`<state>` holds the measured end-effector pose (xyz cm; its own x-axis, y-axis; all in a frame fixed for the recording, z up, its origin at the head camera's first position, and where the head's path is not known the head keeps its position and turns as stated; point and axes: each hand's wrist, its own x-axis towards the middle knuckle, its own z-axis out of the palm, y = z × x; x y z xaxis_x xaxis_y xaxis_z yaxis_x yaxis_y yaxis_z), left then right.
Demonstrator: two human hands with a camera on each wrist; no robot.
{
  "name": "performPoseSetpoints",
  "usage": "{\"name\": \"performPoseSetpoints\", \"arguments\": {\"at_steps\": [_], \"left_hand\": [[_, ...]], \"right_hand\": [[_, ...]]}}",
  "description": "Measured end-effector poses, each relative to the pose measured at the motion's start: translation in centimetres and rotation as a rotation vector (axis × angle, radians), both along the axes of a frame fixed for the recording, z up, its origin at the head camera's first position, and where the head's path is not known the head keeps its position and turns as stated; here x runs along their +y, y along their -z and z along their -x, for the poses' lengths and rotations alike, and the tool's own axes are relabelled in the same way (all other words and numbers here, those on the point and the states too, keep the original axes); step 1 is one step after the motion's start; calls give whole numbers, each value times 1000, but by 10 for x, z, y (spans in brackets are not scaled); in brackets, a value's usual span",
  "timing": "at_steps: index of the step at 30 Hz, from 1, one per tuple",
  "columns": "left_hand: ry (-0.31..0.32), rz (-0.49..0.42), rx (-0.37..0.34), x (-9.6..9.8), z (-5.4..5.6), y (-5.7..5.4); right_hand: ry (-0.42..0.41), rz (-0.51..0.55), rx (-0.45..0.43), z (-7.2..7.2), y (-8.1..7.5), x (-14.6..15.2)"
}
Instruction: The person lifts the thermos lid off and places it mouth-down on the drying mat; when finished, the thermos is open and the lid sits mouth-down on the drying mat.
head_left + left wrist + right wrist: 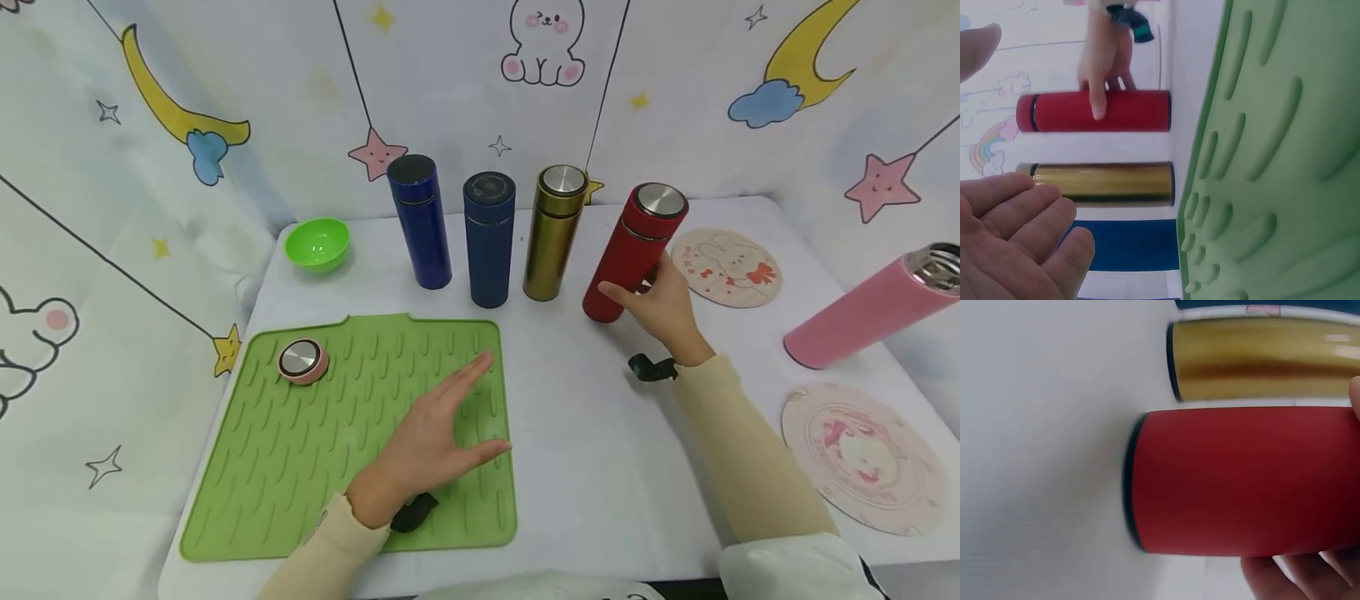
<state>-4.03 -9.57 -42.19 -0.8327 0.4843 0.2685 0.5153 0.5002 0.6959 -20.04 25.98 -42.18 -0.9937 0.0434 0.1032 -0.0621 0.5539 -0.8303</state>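
Observation:
My right hand (665, 310) grips the lower part of a red thermos (628, 258), thumb on the near side and fingers round the far side. In the right wrist view the base of the red thermos (1241, 481) is by the white tabletop; whether it touches cannot be told. My left hand (427, 437) is held over the green drying mat (360, 467), fingers straight, thumb apart, nothing in it. A pink lid (302, 361) with a silver top lies on the mat. Left of the red thermos stand a gold thermos (553, 237), a dark blue one (489, 246) and a brighter blue one (422, 225).
A pink thermos (870, 312) without its lid stands at the right. Two round printed coasters, a beige one (727, 267) and a pink one (862, 458), lie near it. At the back left sits a green bowl (318, 245). A printed cloth (450, 92) hangs behind the table.

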Motion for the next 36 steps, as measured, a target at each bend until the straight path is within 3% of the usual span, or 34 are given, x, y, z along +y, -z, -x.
{"name": "performPoseSetpoints", "arguments": {"at_steps": [5, 11, 19, 24, 28, 32, 36], "left_hand": [[9, -35, -25, 1, 2, -3], [30, -81, -48, 3, 9, -14], [149, -212, -86, 6, 23, -49], [317, -315, -95, 9, 31, -71], [514, -373, -118, 14, 36, -90], [681, -382, -137, 20, 37, -104], [785, -364, -117, 22, 36, -111]], "right_hand": [[-27, -22, 15, -35, -4, 2], [-117, -39, 47, -71, -10, -11], [-372, -18, 198, -101, -14, -39], [-532, 32, 212, -117, -18, -58], [-675, 110, 172, -127, -19, -70], [-804, 131, 187, -134, -20, -76], [-874, 81, 271, -136, -19, -79]]}}
